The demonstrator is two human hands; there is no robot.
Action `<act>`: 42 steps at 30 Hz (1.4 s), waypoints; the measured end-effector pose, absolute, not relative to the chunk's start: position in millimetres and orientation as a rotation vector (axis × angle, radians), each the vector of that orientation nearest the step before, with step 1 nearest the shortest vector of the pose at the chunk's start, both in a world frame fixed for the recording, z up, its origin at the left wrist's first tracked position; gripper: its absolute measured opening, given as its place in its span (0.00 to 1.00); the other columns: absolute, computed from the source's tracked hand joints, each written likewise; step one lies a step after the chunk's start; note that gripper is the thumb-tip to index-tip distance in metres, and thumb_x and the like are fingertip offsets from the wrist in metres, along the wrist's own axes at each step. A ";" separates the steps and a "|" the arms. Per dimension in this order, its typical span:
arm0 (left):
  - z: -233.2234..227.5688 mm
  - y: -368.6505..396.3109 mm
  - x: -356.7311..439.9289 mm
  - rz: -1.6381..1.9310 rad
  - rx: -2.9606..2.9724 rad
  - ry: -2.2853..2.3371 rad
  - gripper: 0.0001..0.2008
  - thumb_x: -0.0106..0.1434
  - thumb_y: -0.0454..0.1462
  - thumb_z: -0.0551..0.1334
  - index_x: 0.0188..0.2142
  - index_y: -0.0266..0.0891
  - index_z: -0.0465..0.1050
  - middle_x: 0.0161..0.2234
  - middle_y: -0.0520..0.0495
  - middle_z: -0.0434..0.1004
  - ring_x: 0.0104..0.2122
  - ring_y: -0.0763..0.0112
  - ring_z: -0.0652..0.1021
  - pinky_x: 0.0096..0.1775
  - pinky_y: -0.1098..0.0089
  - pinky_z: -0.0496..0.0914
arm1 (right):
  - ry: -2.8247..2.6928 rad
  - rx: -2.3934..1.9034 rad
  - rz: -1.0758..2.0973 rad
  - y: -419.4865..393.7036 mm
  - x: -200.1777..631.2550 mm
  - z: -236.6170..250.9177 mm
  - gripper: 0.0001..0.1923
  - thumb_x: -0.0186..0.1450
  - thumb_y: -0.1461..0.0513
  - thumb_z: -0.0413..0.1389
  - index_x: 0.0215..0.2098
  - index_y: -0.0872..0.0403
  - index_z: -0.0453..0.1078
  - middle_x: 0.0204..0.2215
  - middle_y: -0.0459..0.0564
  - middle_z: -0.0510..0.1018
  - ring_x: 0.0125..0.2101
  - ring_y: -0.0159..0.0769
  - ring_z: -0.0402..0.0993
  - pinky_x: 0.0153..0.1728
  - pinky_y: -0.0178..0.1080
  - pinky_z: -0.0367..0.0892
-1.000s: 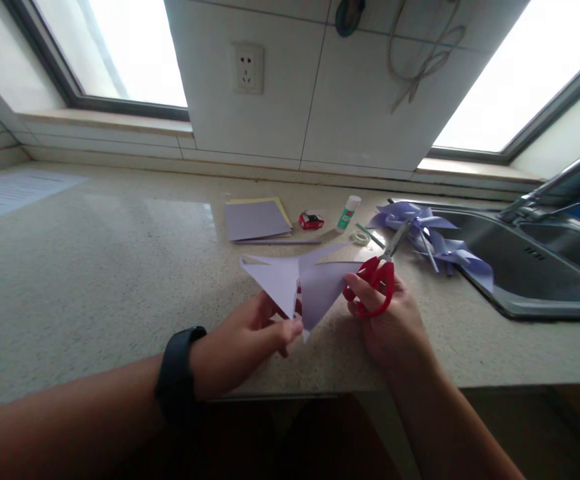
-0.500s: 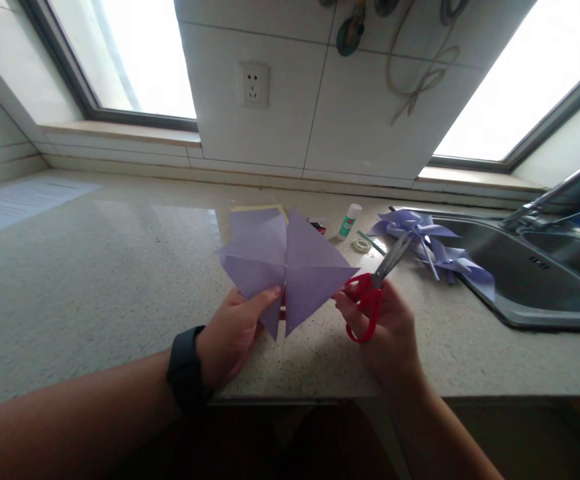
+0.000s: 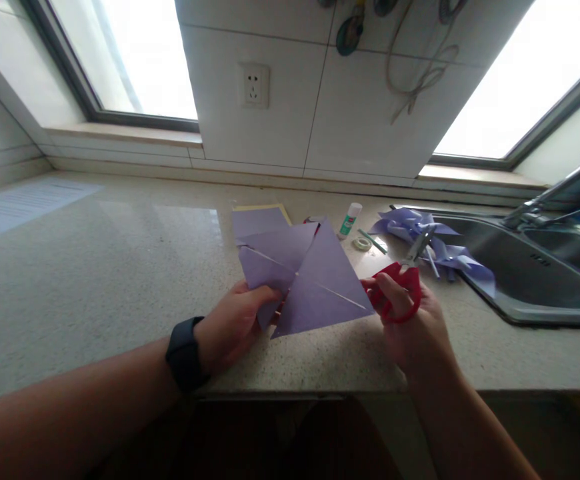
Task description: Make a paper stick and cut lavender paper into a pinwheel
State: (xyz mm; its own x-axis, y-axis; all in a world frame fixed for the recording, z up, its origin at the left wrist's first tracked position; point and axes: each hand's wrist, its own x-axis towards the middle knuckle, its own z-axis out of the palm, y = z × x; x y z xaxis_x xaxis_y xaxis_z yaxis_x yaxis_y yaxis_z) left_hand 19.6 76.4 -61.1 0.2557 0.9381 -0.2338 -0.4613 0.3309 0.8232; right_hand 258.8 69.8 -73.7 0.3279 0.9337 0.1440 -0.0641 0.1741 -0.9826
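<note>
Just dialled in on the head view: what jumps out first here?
The purple paper, cut into triangular flaps, stands out at the centre, held above the counter edge by the left hand. Just right of it the right hand grips red-handled scissors, blades pointing toward the sink. Beyond the blades, finished purple pinwheels lie by the sink's rim.

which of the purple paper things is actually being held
The cut purple sheet pinched in the left hand; the paper stack and the finished pinwheels lie untouched on the counter.
</note>
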 end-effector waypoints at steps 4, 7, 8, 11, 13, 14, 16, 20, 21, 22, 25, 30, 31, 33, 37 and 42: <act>-63.4 78.4 16.3 1.008 0.750 0.812 0.10 0.53 0.33 0.69 0.37 0.37 0.78 0.34 0.47 0.81 0.30 0.70 0.77 0.37 0.69 0.71 | -1.190 -1.228 0.904 63.1 267.1 -69.8 0.11 0.62 0.54 0.67 0.33 0.51 0.73 0.27 0.45 0.79 0.26 0.32 0.75 0.29 0.36 0.70; -66.0 81.8 13.9 0.961 0.836 0.859 0.07 0.54 0.35 0.69 0.35 0.37 0.78 0.31 0.48 0.79 0.28 0.70 0.76 0.37 0.67 0.71 | -1.279 -1.272 0.931 59.8 269.7 -64.3 0.13 0.60 0.53 0.68 0.34 0.52 0.75 0.27 0.46 0.80 0.27 0.33 0.76 0.31 0.37 0.71; -66.7 83.3 12.8 0.942 0.855 0.875 0.06 0.55 0.35 0.68 0.33 0.37 0.77 0.29 0.49 0.78 0.27 0.70 0.75 0.37 0.66 0.71 | -1.283 -1.279 0.963 59.4 270.2 -62.8 0.14 0.59 0.52 0.68 0.34 0.52 0.75 0.28 0.47 0.81 0.27 0.34 0.76 0.30 0.38 0.72; -67.8 87.4 9.2 0.887 0.887 0.884 0.05 0.55 0.35 0.67 0.32 0.36 0.77 0.28 0.49 0.78 0.28 0.68 0.76 0.37 0.66 0.71 | -1.263 -1.304 1.045 59.8 270.7 -61.8 0.16 0.59 0.50 0.68 0.35 0.53 0.75 0.31 0.50 0.82 0.28 0.35 0.77 0.29 0.38 0.72; -67.9 89.3 7.0 0.845 0.896 0.850 0.06 0.54 0.34 0.67 0.33 0.36 0.78 0.30 0.47 0.80 0.29 0.67 0.78 0.37 0.66 0.72 | -1.276 -1.330 1.073 61.1 270.5 -64.2 0.16 0.59 0.51 0.67 0.34 0.54 0.74 0.29 0.49 0.81 0.26 0.33 0.76 0.27 0.35 0.70; -67.8 90.0 6.1 0.822 0.895 0.822 0.07 0.54 0.34 0.67 0.34 0.36 0.79 0.31 0.46 0.81 0.30 0.66 0.79 0.38 0.66 0.72 | -1.294 -1.336 1.087 61.8 270.2 -66.1 0.16 0.59 0.51 0.68 0.34 0.53 0.74 0.27 0.47 0.80 0.25 0.32 0.74 0.25 0.34 0.68; -68.0 91.0 4.8 0.798 0.882 0.772 0.09 0.54 0.34 0.68 0.37 0.36 0.80 0.33 0.45 0.83 0.31 0.66 0.80 0.37 0.67 0.73 | -1.344 -1.336 1.112 63.1 269.7 -70.1 0.15 0.59 0.52 0.68 0.34 0.52 0.72 0.25 0.44 0.77 0.23 0.30 0.72 0.23 0.33 0.66; -69.9 92.1 4.0 0.784 0.837 0.714 0.11 0.54 0.33 0.68 0.39 0.36 0.81 0.35 0.43 0.84 0.32 0.64 0.82 0.38 0.67 0.75 | -1.432 -1.309 1.094 64.1 269.7 -75.7 0.14 0.57 0.56 0.69 0.35 0.51 0.72 0.26 0.42 0.76 0.23 0.29 0.70 0.23 0.33 0.65; -70.9 92.3 4.0 0.780 0.828 0.704 0.12 0.54 0.32 0.68 0.40 0.36 0.81 0.36 0.42 0.85 0.33 0.64 0.82 0.39 0.66 0.75 | -1.443 -1.304 1.085 64.1 269.9 -76.3 0.13 0.57 0.56 0.69 0.35 0.51 0.72 0.26 0.43 0.76 0.23 0.29 0.70 0.23 0.33 0.65; -71.9 92.6 4.1 0.776 0.818 0.698 0.13 0.55 0.32 0.68 0.41 0.36 0.81 0.37 0.42 0.85 0.33 0.64 0.82 0.39 0.66 0.75 | -1.451 -1.299 1.079 64.1 270.1 -76.7 0.13 0.58 0.57 0.69 0.35 0.51 0.72 0.27 0.43 0.76 0.23 0.29 0.69 0.23 0.33 0.65; -74.3 94.0 4.4 0.789 0.804 0.702 0.13 0.55 0.33 0.68 0.42 0.34 0.80 0.38 0.40 0.85 0.32 0.64 0.82 0.39 0.66 0.75 | -1.461 -1.296 1.049 65.0 270.9 -77.4 0.13 0.58 0.56 0.68 0.35 0.51 0.72 0.27 0.43 0.76 0.23 0.29 0.70 0.23 0.33 0.65; -70.5 96.7 4.8 0.857 0.785 0.739 0.12 0.56 0.33 0.69 0.41 0.33 0.80 0.34 0.42 0.84 0.27 0.69 0.80 0.30 0.72 0.73 | -1.475 -1.278 0.984 66.5 272.1 -79.2 0.13 0.57 0.58 0.69 0.35 0.51 0.71 0.27 0.43 0.75 0.23 0.28 0.69 0.23 0.31 0.65; -68.8 96.9 4.9 0.863 0.782 0.739 0.13 0.57 0.33 0.68 0.42 0.33 0.80 0.35 0.43 0.84 0.26 0.70 0.79 0.30 0.73 0.73 | -1.478 -1.275 0.980 66.3 272.2 -79.3 0.13 0.57 0.58 0.68 0.35 0.51 0.71 0.27 0.43 0.75 0.23 0.28 0.69 0.23 0.31 0.65; -65.7 97.0 5.1 0.879 0.783 0.728 0.15 0.58 0.33 0.67 0.46 0.33 0.79 0.36 0.43 0.83 0.26 0.71 0.79 0.30 0.73 0.73 | -1.487 -1.271 0.983 65.5 272.2 -79.2 0.11 0.58 0.58 0.67 0.34 0.51 0.71 0.26 0.42 0.74 0.22 0.28 0.68 0.22 0.31 0.64; -64.5 97.1 5.5 0.927 0.754 0.713 0.15 0.60 0.31 0.65 0.48 0.33 0.78 0.40 0.41 0.83 0.29 0.71 0.79 0.31 0.74 0.74 | -1.524 -1.257 0.995 64.8 271.8 -79.5 0.10 0.59 0.59 0.66 0.34 0.50 0.69 0.24 0.42 0.73 0.22 0.28 0.68 0.21 0.31 0.64; -68.5 99.4 4.8 0.949 0.692 0.672 0.14 0.65 0.31 0.62 0.50 0.35 0.77 0.44 0.41 0.82 0.33 0.70 0.81 0.35 0.71 0.77 | -1.544 -1.262 0.991 65.1 271.8 -81.6 0.10 0.60 0.59 0.66 0.34 0.50 0.69 0.24 0.42 0.74 0.21 0.28 0.67 0.21 0.31 0.63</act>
